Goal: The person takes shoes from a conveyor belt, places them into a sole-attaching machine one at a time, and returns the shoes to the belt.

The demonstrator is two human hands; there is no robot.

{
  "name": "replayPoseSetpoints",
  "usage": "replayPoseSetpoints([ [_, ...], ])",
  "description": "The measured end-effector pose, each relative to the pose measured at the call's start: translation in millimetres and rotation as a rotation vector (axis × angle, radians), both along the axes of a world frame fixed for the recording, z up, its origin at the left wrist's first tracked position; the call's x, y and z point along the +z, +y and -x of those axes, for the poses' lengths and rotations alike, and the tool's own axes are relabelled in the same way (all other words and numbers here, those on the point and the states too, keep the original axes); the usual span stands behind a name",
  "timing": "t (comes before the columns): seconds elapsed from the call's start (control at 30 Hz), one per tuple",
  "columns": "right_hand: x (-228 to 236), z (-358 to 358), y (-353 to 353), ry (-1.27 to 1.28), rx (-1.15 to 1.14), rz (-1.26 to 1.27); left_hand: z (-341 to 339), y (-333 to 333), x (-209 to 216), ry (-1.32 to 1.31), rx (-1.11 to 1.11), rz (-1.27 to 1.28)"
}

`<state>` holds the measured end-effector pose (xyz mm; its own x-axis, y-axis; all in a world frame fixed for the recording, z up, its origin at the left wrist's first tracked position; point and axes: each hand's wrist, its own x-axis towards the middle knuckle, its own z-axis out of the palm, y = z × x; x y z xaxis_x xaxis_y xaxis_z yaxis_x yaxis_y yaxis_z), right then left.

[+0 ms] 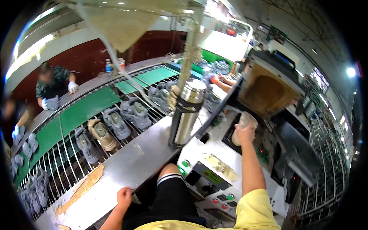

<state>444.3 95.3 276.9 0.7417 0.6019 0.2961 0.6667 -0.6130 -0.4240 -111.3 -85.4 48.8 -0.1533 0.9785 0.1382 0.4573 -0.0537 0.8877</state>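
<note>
My right hand (246,133) reaches forward and grips a beige shoe (248,119) over the dark bed of a machine on the right. The fingers wrap around its near part, so some of the shoe is hidden. Beside the shoe stands the machine's raised tan pad (270,90) in its dark frame. My left hand (123,197) is curled into a loose fist near the edge of the metal table (142,151), with nothing visible in it. In front of the machine sits its white control panel (199,153), with green and red buttons.
A tall steel thermos (183,122) stands on the table's far end. Past the table, a roller conveyor with green boards (90,105) carries several grey shoes (117,123) and a beige shoe (101,135). Two people work across it. A dark monitor-like panel (297,147) juts out at right.
</note>
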Motion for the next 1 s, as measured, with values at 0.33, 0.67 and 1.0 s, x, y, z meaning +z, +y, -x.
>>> replayPoseSetpoints([
  [0.33,7.4,-16.6,28.3,0.237,-0.334,0.123,66.8,-17.7,-16.6,-0.599,0.551,-0.057],
  [0.67,-102.8,18.4,-81.6,0.131,0.198,-1.135,70.9,-9.2,-47.7,-0.394,0.549,0.002],
  [1.0,-145.9,177.1,-148.9,1.043,0.61,-0.992,27.9,-36.1,58.5,-0.049,-0.379,0.229],
])
